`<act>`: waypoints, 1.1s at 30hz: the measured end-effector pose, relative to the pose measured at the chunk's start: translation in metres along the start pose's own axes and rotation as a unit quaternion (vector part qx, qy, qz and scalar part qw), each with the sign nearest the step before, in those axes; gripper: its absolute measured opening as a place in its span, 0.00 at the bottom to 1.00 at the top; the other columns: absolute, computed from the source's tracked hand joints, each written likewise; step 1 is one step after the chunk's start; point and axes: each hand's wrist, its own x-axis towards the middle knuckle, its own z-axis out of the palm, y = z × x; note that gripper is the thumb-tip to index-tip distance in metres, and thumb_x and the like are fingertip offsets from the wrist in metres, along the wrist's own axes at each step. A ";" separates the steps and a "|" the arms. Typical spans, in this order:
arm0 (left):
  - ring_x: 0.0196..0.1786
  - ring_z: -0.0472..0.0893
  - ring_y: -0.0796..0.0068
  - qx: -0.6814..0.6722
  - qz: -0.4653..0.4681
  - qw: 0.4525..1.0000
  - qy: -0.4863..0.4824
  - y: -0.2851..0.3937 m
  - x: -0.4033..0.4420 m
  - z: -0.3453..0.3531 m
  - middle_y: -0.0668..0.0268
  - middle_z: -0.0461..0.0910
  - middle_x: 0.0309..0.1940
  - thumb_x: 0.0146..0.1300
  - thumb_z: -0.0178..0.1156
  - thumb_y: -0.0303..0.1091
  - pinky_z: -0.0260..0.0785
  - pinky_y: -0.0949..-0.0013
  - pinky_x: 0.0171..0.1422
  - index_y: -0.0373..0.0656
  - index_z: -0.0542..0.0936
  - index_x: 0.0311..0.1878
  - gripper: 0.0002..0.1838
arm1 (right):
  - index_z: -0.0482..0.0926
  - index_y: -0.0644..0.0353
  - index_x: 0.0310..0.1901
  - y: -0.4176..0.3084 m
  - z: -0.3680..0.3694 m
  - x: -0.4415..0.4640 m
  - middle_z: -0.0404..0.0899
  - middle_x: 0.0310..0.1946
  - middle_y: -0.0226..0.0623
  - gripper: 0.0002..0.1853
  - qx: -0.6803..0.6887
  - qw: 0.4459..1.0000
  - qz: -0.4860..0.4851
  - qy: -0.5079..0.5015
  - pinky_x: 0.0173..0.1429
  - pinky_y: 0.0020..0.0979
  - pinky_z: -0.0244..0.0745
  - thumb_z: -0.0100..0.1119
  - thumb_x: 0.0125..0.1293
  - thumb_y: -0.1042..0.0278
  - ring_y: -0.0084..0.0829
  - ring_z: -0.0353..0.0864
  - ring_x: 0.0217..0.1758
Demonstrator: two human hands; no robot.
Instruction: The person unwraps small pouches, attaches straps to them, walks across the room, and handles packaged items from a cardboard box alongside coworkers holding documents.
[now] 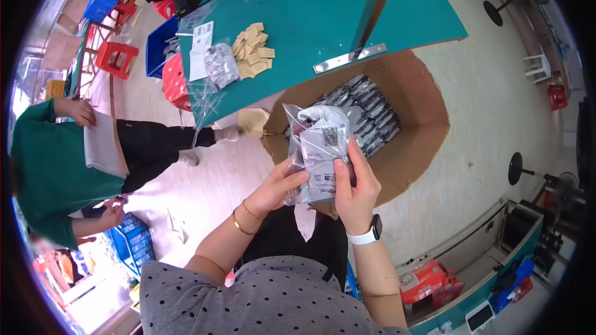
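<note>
A clear plastic bag (318,149) with a folded item and a printed label inside is held up in front of me. My left hand (280,185) grips its left edge, thumb lying over the front. On the right side, my right hand (356,185) pinches the bag with the thumb on its face. The label carries a square code and print that appears upside down. Just beyond the bag stands an open cardboard box (422,111), where several similar dark packed bags (372,108) lie in rows.
A green table (304,12) bears a heap of small tan tags (253,49), a bagged item (221,66), paper sheets (200,43) and a metal strip (349,59). To the left, a person in a green top (56,167) holds a white sheet. A blue crate (131,239) sits nearby.
</note>
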 end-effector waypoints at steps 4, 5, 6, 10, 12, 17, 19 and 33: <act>0.59 0.71 0.76 0.055 0.019 0.998 0.012 0.002 -0.007 -0.015 0.64 0.72 0.58 0.66 0.58 0.32 0.65 0.67 0.64 0.36 0.62 0.66 0.28 | 0.72 0.71 0.58 -0.014 0.021 -0.002 0.74 0.57 0.54 0.22 0.024 1.000 -0.005 -0.006 0.61 0.35 0.71 0.60 0.63 0.74 0.43 0.76 0.59; 0.59 0.71 0.76 0.053 0.022 0.998 0.016 0.003 -0.008 -0.017 0.64 0.72 0.58 0.66 0.58 0.32 0.65 0.67 0.64 0.36 0.62 0.66 0.28 | 0.71 0.70 0.59 -0.017 0.024 -0.003 0.74 0.57 0.52 0.22 0.022 1.000 0.005 -0.015 0.61 0.34 0.70 0.59 0.64 0.75 0.40 0.76 0.59; 0.59 0.71 0.77 0.074 0.020 0.997 0.026 0.004 -0.009 -0.019 0.65 0.72 0.58 0.65 0.59 0.32 0.65 0.67 0.64 0.37 0.62 0.66 0.29 | 0.71 0.70 0.59 -0.015 0.028 -0.004 0.74 0.57 0.52 0.22 0.024 1.000 0.003 -0.020 0.61 0.34 0.70 0.59 0.64 0.75 0.40 0.76 0.59; 0.57 0.72 0.78 0.095 0.032 0.994 0.037 0.007 -0.013 -0.021 0.65 0.73 0.56 0.64 0.61 0.33 0.66 0.68 0.62 0.37 0.62 0.66 0.30 | 0.73 0.71 0.56 -0.005 0.040 -0.010 0.74 0.57 0.56 0.21 0.046 0.999 -0.001 -0.017 0.60 0.36 0.72 0.60 0.62 0.75 0.46 0.76 0.60; 0.57 0.72 0.78 0.110 0.029 0.992 0.049 0.009 -0.015 -0.022 0.65 0.73 0.56 0.64 0.61 0.33 0.66 0.69 0.62 0.37 0.62 0.66 0.30 | 0.73 0.71 0.56 -0.007 0.043 -0.011 0.74 0.57 0.56 0.21 0.044 0.999 -0.003 -0.018 0.60 0.36 0.71 0.60 0.62 0.75 0.45 0.76 0.60; 0.56 0.73 0.77 0.135 0.043 0.988 0.066 -0.001 -0.012 -0.029 0.65 0.74 0.55 0.64 0.60 0.31 0.68 0.69 0.61 0.36 0.64 0.65 0.27 | 0.71 0.71 0.57 -0.003 0.046 -0.013 0.73 0.58 0.55 0.21 0.055 0.997 0.042 -0.032 0.60 0.36 0.71 0.59 0.64 0.72 0.45 0.76 0.59; 0.55 0.75 0.75 -0.023 0.016 0.996 0.084 -0.009 -0.006 -0.036 0.64 0.74 0.55 0.65 0.57 0.29 0.69 0.67 0.60 0.35 0.65 0.64 0.24 | 0.69 0.70 0.60 0.000 0.047 -0.013 0.70 0.61 0.53 0.24 0.051 0.994 0.060 -0.071 0.63 0.37 0.68 0.59 0.64 0.71 0.45 0.73 0.62; 0.42 0.80 0.72 0.147 -0.058 0.958 0.237 -0.036 0.083 -0.190 0.66 0.79 0.42 0.66 0.57 0.47 0.74 0.69 0.49 0.41 0.73 0.56 0.23 | 0.75 0.65 0.52 0.157 -0.027 -0.160 0.81 0.39 0.40 0.14 -0.040 0.955 0.293 0.019 0.46 0.27 0.74 0.55 0.67 0.72 0.28 0.80 0.42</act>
